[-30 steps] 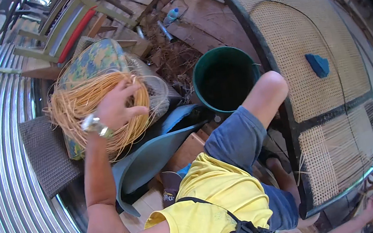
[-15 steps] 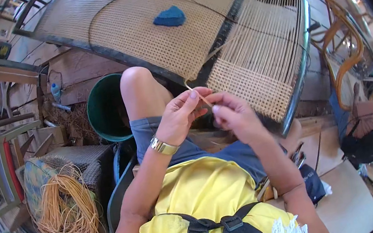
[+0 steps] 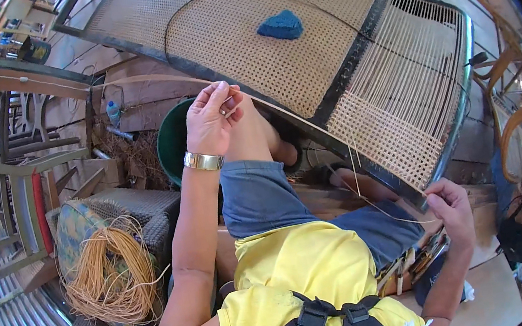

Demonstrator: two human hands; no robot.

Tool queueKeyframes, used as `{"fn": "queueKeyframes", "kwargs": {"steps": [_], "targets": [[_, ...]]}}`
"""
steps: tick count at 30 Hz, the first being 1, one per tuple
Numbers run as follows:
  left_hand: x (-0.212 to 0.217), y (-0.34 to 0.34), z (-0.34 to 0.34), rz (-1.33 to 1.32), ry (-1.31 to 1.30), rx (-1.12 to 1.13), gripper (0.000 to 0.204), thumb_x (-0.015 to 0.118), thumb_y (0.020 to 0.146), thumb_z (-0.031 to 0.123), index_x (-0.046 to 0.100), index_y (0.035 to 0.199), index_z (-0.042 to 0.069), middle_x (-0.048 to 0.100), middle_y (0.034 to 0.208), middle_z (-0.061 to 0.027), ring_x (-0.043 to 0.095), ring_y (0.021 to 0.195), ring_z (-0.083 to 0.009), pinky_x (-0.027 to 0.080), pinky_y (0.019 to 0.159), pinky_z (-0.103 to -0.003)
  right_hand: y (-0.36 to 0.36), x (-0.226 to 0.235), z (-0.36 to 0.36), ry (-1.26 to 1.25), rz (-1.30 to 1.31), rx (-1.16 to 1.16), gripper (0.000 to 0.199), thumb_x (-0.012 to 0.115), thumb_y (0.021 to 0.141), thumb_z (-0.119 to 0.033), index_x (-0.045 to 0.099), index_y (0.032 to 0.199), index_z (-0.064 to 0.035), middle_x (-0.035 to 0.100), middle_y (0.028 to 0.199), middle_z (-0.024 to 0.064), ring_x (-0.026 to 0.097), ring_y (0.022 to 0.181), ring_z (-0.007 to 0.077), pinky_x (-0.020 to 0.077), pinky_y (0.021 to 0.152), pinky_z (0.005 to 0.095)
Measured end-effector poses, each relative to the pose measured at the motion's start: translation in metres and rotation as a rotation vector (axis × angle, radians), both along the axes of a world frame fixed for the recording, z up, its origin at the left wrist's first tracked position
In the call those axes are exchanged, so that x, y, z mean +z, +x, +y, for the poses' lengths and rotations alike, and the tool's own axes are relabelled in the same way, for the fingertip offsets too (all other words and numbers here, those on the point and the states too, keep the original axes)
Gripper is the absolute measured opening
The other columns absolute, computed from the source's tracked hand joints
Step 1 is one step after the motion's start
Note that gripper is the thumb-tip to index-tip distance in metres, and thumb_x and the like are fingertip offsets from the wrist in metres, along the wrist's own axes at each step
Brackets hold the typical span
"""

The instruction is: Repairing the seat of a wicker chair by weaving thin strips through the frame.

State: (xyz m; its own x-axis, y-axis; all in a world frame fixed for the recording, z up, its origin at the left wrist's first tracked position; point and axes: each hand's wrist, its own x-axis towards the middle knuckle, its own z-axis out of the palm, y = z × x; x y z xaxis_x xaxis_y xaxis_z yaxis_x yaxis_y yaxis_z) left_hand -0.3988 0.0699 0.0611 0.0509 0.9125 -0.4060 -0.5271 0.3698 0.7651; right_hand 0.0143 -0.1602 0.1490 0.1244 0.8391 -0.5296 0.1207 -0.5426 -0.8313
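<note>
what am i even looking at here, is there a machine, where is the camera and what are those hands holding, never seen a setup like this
There is no machine here: these are a person's own two bare hands. The camera sits on their head and looks down, and its very wide lens makes straight edges bend.

The left hand, with a watch on its wrist, pinches a pale strand. It stretches diagonally toward the right hand, whose fingers seem to grip it too.

In front is a large woven panel in a dark frame. On it lies a blue lump, perhaps cloth or sponge. To the person's left is a bundle of tan strands.
</note>
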Motion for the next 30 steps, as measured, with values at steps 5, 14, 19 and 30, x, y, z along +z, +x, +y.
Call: {"fn": "queueKeyframes", "kwargs": {"steps": [5,14,19,30], "targets": [[-0.008,0.005,0.014,0.088,0.043,0.055,0.010,0.069,0.091,0.010,0.064,0.100,0.010,0.071,0.096,-0.0076,0.069,0.081,-0.0160,0.056,0.065,-0.031,0.007,0.000,-0.002,-0.006,-0.018,-0.029,0.006,0.064,0.091,-0.007,0.065,0.094,-0.0022,0.051,0.072,-0.0082,0.039,0.059,-0.0008,0.0264,0.053,0.0174],[-0.005,0.009,0.022,0.127,0.053,0.006,0.010,0.069,0.092,0.011,0.063,0.099,0.009,0.072,0.095,-0.0083,0.069,0.079,-0.0155,0.056,0.065,-0.029,0.014,-0.008,-0.005,-0.056,-0.013,-0.030,0.005,0.065,0.091,-0.007,0.065,0.095,-0.0033,0.058,0.082,-0.0077,0.045,0.070,-0.0009,0.0327,0.061,0.0165],[0.003,-0.006,0.023,-0.001,-0.008,-0.004,0.007,0.064,0.095,0.013,0.062,0.099,0.008,0.070,0.099,-0.0099,0.065,0.075,-0.0131,0.054,0.062,-0.028,0.009,-0.017,-0.002,-0.030,-0.008,-0.016,0.005,0.063,0.093,-0.007,0.065,0.095,-0.0035,0.059,0.083,-0.0071,0.045,0.070,0.0001,0.0338,0.062,0.0173],[0.006,-0.010,0.006,-0.081,0.037,0.046,0.010,0.060,0.098,0.014,0.061,0.104,0.006,0.069,0.095,-0.0108,0.066,0.077,-0.0187,0.054,0.066,-0.031,0.044,0.019,-0.040,0.292,-0.341,-0.117,0.008,0.058,0.097,-0.007,0.060,0.091,-0.0009,0.051,0.079,-0.0007,0.045,0.073,0.0084,0.0393,0.067,0.0247]]}}
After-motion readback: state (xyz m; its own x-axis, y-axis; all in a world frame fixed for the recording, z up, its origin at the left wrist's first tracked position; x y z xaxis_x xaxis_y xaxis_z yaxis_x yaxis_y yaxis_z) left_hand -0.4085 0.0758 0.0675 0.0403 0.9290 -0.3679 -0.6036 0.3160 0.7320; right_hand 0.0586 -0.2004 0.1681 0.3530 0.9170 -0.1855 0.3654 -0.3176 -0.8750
